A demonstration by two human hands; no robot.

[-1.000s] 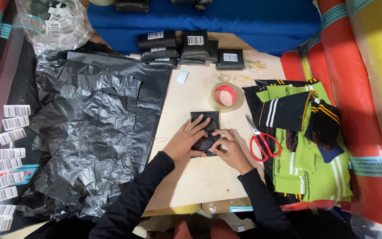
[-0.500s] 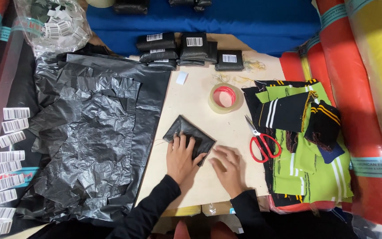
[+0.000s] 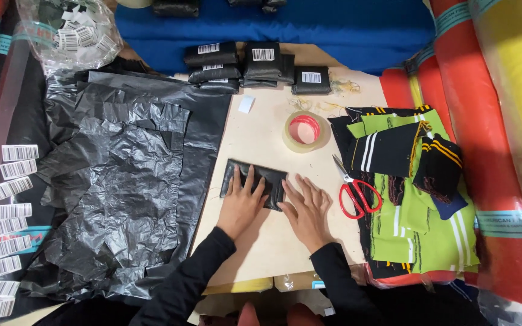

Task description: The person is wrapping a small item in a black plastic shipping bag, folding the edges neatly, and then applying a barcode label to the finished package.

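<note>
Two black-sleeved arms reach forward, left hand [image 3: 241, 204] and right hand [image 3: 307, 210] lying flat, palms down, fingers spread, side by side.

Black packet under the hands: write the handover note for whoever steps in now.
Left hand: flat, pressing the black plastic-wrapped packet onto the table.
Right hand: flat beside it, fingers at the packet's right edge.
Nearby: tape roll and red scissors to the right, knit pieces beyond, black plastic sheets to the left.
Done: labelled packets stacked at the far edge.
Left: this packet shows no label; label strips lie far left.
</note>
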